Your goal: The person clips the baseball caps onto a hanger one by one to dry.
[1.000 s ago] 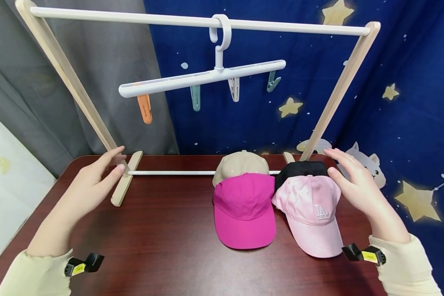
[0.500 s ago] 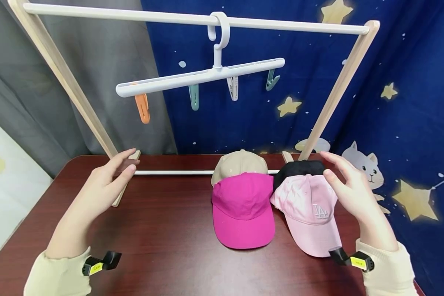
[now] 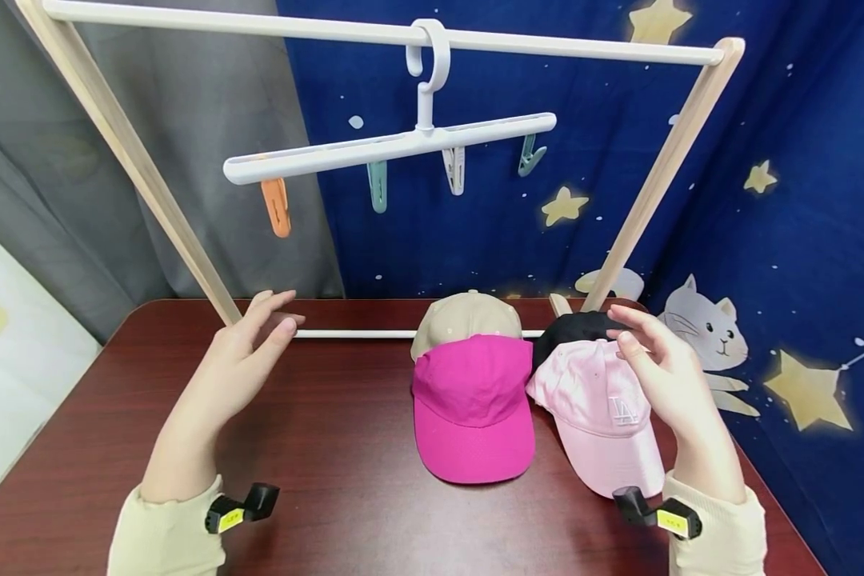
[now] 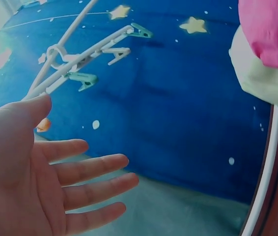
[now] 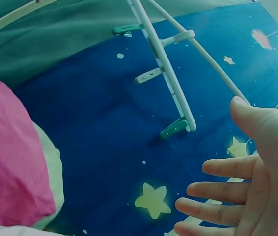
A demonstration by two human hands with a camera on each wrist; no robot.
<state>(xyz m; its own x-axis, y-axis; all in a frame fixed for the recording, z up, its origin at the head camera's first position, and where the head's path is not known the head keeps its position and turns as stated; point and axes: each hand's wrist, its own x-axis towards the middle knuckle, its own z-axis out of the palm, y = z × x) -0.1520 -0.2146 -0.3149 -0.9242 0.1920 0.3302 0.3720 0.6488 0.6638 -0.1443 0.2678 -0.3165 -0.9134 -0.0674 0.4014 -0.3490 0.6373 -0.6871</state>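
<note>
My left hand (image 3: 241, 364) hovers over the left of the table, holding nothing; the left wrist view shows its fingers (image 4: 92, 169) spread. Over on the right, my right hand (image 3: 666, 372) is also free, nearest the pink cap with white LA lettering (image 3: 605, 408) and overlapping its edge in the head view. Left of that lies a magenta cap (image 3: 474, 408), in front of a beige cap (image 3: 468, 314). A black cap (image 3: 576, 330) sits partly hidden behind the pink one. Above hangs a white clip hanger (image 3: 396, 146) with an orange clip (image 3: 277, 208), two green clips and a white clip (image 3: 454, 170).
A wooden rack with a white top rod (image 3: 317, 29) carries the hanger; its slanted posts (image 3: 662, 180) stand left and right. A white lower rod (image 3: 356, 334) runs behind the caps. Dark reddish table (image 3: 346, 496); grey and blue star-patterned curtains (image 3: 590, 120) behind.
Both hands have moved inward, the left one to the right and the right one to the left. Caps and hanger stay where they were, apart from a slight camera shift.
</note>
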